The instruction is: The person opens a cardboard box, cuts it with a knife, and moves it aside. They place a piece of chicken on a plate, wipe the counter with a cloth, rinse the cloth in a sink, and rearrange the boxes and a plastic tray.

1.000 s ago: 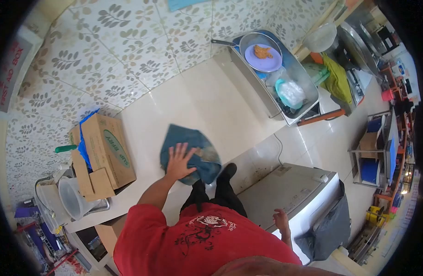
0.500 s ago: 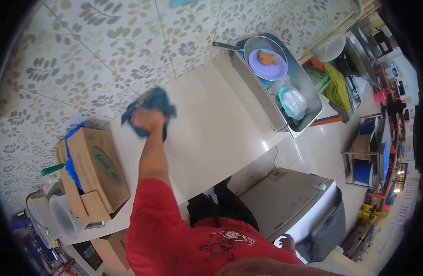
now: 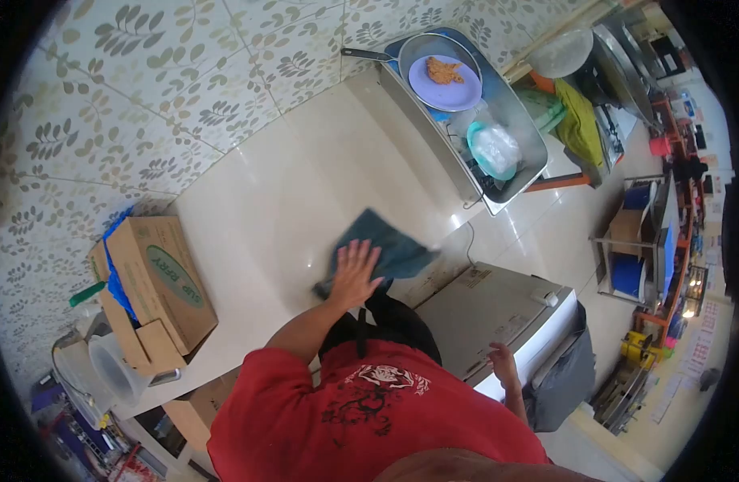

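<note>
My left hand point(image 3: 356, 273) lies flat with fingers spread on a dark green cloth point(image 3: 393, 245). The cloth is spread over the front edge of the pale, glossy counter point(image 3: 265, 201), close to my body. Away to the right, my right hand point(image 3: 503, 363) hangs in front of me with its fingers loosely apart and nothing visible in it. It is nearest to a grey-topped white appliance point(image 3: 498, 321).
At the counter's left end stands an open cardboard box point(image 3: 164, 281), with clear plastic tubs point(image 3: 116, 373) beside it. To the right, a metal sink point(image 3: 530, 153) holds a strainer, a purple plate point(image 3: 446, 90) with food, and a turquoise bowl point(image 3: 486, 161). A tiled wall point(image 3: 176, 96) rises behind.
My left hand has moved the cloth from near the wall to the counter's front edge. Its fingers are now spread. My right hand has risen further into view.
</note>
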The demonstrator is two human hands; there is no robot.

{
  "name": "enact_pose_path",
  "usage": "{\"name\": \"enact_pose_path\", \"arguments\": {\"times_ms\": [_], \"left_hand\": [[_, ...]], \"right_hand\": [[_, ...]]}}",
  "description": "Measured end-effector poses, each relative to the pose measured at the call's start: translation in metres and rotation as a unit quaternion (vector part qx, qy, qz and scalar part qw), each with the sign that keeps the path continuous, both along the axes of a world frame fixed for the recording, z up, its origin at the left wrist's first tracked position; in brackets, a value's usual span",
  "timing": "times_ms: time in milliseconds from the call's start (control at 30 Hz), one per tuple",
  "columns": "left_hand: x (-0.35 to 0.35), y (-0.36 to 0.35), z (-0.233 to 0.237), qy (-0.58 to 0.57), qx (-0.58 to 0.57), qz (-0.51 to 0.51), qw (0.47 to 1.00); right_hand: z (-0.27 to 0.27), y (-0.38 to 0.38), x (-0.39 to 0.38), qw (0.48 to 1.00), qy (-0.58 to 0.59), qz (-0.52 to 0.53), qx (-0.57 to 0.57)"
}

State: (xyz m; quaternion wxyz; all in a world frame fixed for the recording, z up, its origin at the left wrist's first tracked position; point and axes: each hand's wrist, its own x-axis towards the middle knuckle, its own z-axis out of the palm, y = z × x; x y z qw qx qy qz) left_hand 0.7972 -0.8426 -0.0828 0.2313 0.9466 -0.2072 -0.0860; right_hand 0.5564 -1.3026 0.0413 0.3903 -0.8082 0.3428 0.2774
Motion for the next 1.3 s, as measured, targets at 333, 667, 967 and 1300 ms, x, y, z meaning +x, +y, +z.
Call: {"name": "enact_pose_path", "arguments": {"times_ms": [333,667,967,1300], "left_hand": [[-0.086,0.117,0.044,0.164,0.203,0.234,0.937],[0.284,0.094,-0.124,-0.142,0.267,0.415,0.858],[0.442,-0.055,-0.039,-0.095,0.153,0.299,0.937],[0.334,-0.121,-0.034,-0.086,0.104,0.141,0.981]], "right_hand": [[-0.049,0.038,-0.096,0.978,0.039,-0.2,0.053],[-0.039,-0.068,-0.044,0.983,0.14,-0.103,0.059],[0.015,-0.142,0.008,0.984,0.104,-0.143,-0.016],[0.019,-0.131,0.001,0.993,0.02,-0.093,-0.073]]}}
